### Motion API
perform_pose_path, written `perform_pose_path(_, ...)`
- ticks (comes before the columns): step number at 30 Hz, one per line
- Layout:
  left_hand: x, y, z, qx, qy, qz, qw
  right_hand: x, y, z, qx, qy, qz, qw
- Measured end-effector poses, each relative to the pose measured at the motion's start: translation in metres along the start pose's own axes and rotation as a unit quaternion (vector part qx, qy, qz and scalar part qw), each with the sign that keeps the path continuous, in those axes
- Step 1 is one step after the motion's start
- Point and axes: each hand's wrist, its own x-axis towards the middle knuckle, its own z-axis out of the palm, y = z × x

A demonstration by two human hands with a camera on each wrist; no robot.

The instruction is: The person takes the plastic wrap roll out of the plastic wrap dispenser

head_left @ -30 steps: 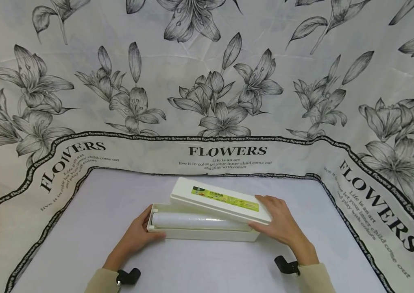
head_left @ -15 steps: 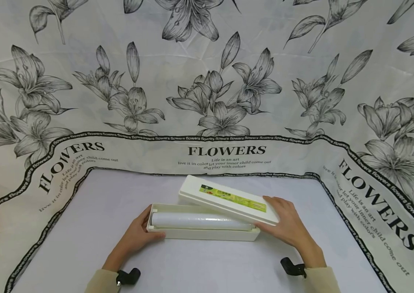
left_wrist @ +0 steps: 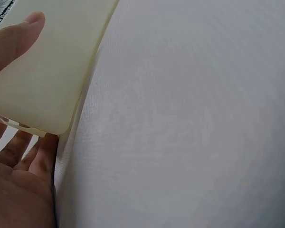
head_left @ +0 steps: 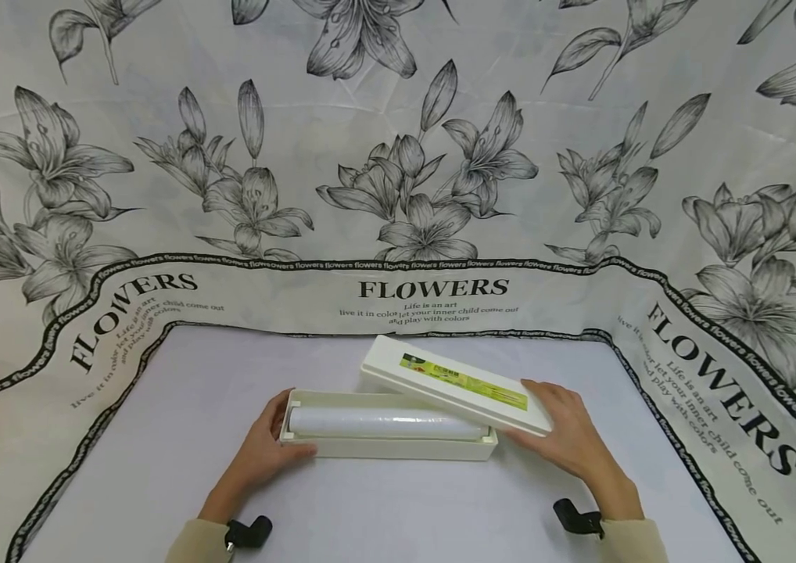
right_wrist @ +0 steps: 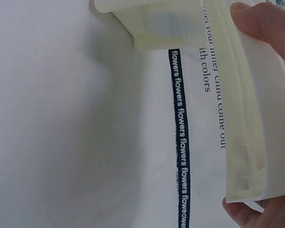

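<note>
Head view: the lid (head_left: pixel 440 383) slants askew above the right part of the box (head_left: pixel 405 450), its near end clamped by the right hand (head_left: pixel 570 430); the left hand (head_left: pixel 267 442) grips the box's left end on the surface (head_left: pixel 384 512). A slackening right grip could drop the lid onto the roll (head_left: pixel 384 423) inside.

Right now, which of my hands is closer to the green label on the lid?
Right. Your right hand grips the lid by its right end, close beside the green label. Your left hand holds the left end of the box, farther from the label.
</note>
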Motion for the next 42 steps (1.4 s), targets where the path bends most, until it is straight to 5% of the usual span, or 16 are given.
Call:
perform_pose_path(11,-0.001,0.0,-0.004,-0.039,-0.002,0.047,0.9981,-0.011,0.014,-0.014,0.002,0.017,0.014,0.9998)
perform_pose_path(24,0.003,-0.006,-0.008,-0.071,-0.016,0.01,0.9973,-0.021,0.031,-0.025,-0.01,0.032,0.029,0.999)
perform_pose_path(42,0.003,-0.007,-0.008,-0.067,-0.027,0.01,0.9974,-0.025,0.048,-0.024,-0.028,0.029,0.053,0.9978)
